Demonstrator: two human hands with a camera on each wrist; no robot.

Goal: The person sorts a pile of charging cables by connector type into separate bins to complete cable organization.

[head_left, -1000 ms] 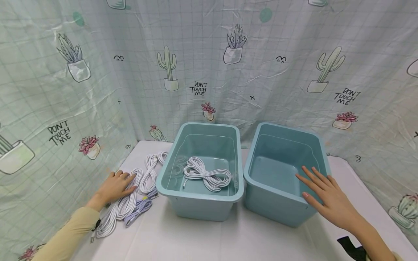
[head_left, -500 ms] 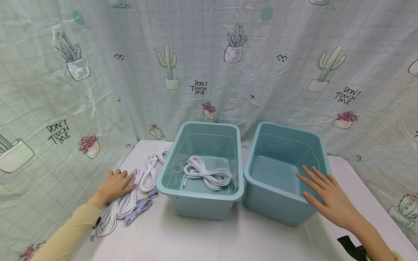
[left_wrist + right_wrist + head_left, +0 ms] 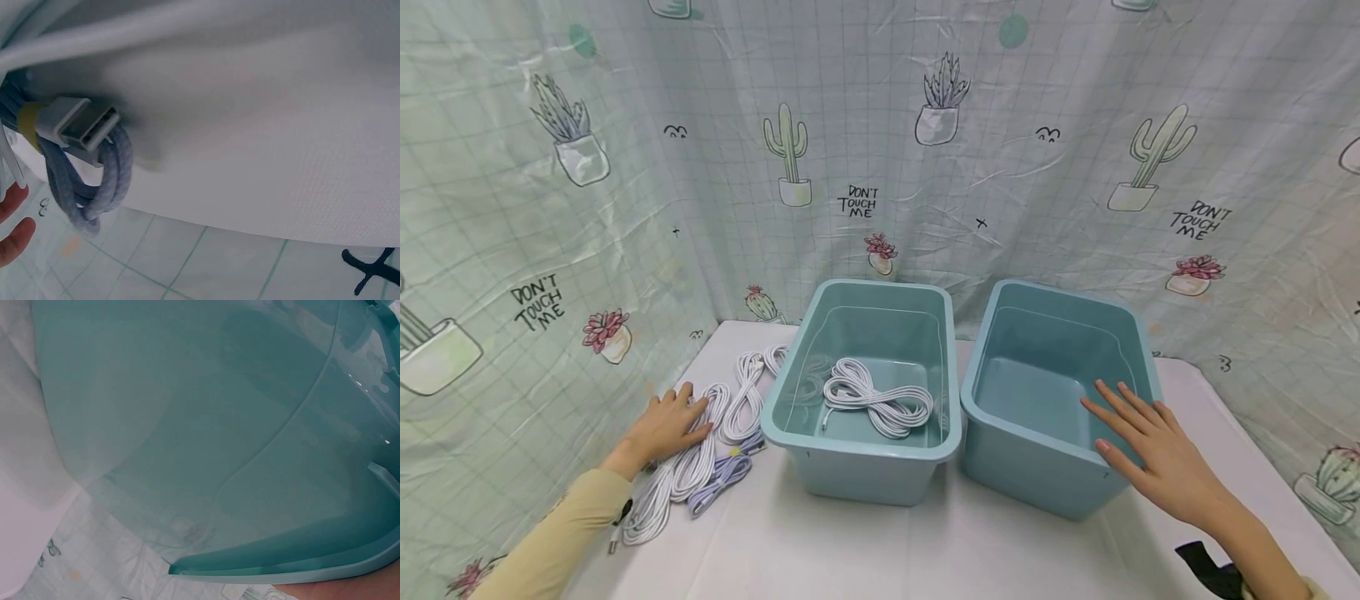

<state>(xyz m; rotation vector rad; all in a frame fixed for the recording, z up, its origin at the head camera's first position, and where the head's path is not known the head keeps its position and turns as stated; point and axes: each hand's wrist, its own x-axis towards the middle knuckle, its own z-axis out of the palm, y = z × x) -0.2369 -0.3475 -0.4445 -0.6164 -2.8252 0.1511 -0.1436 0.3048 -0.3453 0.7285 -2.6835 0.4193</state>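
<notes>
Bright, even light; wide-angle edge distortion; soft wrist close-ups.

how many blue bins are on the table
2. The left bin stands mid-table with a white cable bundle inside. The right bin stands right beside it, with the right hand resting flat on its near corner. None seem hidden.

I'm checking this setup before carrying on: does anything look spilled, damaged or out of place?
Nothing stands out. One white cable coil lies in the left bin; the right bin holds nothing, with the right hand flat on its rim. The left hand rests on the bundled cables on the table.
</notes>
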